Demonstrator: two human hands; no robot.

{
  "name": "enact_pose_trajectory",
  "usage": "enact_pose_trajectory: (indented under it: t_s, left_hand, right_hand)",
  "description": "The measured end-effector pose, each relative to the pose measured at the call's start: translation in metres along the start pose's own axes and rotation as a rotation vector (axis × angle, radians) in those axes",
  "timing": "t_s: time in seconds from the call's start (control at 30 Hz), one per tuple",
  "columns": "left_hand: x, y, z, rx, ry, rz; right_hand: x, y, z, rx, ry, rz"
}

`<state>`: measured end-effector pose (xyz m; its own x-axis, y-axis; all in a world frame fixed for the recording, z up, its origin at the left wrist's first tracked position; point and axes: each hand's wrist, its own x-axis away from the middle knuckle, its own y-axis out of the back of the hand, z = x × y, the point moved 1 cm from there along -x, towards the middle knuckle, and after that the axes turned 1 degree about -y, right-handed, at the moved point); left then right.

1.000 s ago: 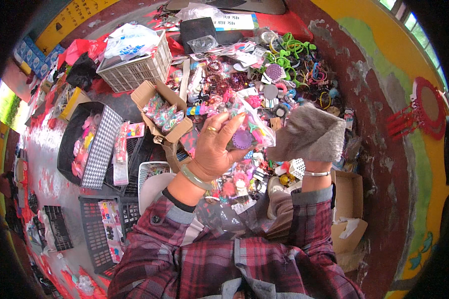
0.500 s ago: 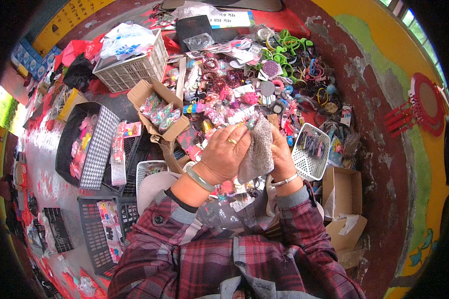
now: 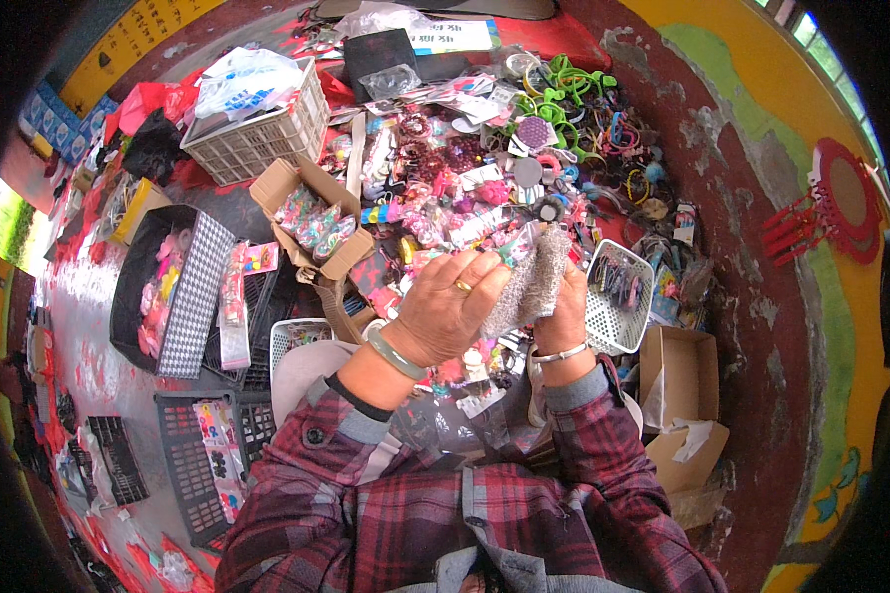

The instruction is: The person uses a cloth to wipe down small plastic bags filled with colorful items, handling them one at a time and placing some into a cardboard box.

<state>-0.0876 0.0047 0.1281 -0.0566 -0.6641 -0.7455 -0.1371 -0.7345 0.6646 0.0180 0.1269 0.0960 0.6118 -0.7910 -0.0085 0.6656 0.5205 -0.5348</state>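
Over a heap of small hair accessories (image 3: 465, 193), I hold a grey-brown fuzzy cloth (image 3: 539, 284) between both hands. My right hand (image 3: 565, 318) is closed around the cloth's right side, which folds over the fingers. My left hand (image 3: 453, 295) is closed at the cloth's left side, its fingers pressed against a small clear plastic packet (image 3: 517, 244) with something greenish inside. Part of the packet is hidden behind the cloth and fingers. A green bangle circles my left wrist and a silver one my right.
An open carton of wrapped packets (image 3: 311, 219) stands left of the heap, with a grey crate (image 3: 267, 143) behind it. At the right are a white perforated basket (image 3: 618, 331) and an open cardboard box (image 3: 678, 376). A houndstooth-patterned bin (image 3: 196, 296) stands further left.
The cloth has shifted right and slightly up, and its upper edge is now folded over near my right hand. More of the clear packet shows above my left fingers.
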Motion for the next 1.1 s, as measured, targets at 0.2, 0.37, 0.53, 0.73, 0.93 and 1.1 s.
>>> enact_pose_trajectory:
  t_s: [0.2, 0.37, 0.53, 0.73, 0.93, 1.1]
  left_hand:
    - [0.003, 0.007, 0.007, 0.030, 0.069, -0.001]
    - [0.001, 0.002, -0.001, 0.029, -0.022, 0.072]
    - [0.007, -0.005, -0.003, 0.032, -0.037, 0.109]
    - [0.003, -0.003, -0.005, 0.031, -0.044, 0.096]
    - [0.005, -0.002, 0.001, 0.184, 0.074, 0.029]
    - [0.016, -0.008, 0.019, 0.889, 0.593, -0.140]
  right_hand:
    - [-0.008, 0.015, 0.020, 0.462, 0.253, 0.323]
    - [-0.011, 0.003, 0.011, 0.263, -0.073, 0.321]
    - [-0.002, 0.004, -0.003, 0.185, -0.048, 0.140]
    - [-0.007, 0.009, -0.008, 0.144, 0.037, 0.037]
    - [-0.012, 0.018, -0.003, 0.026, 0.099, 0.115]
    - [-0.042, 0.054, 0.040, -0.291, 0.032, 0.091]
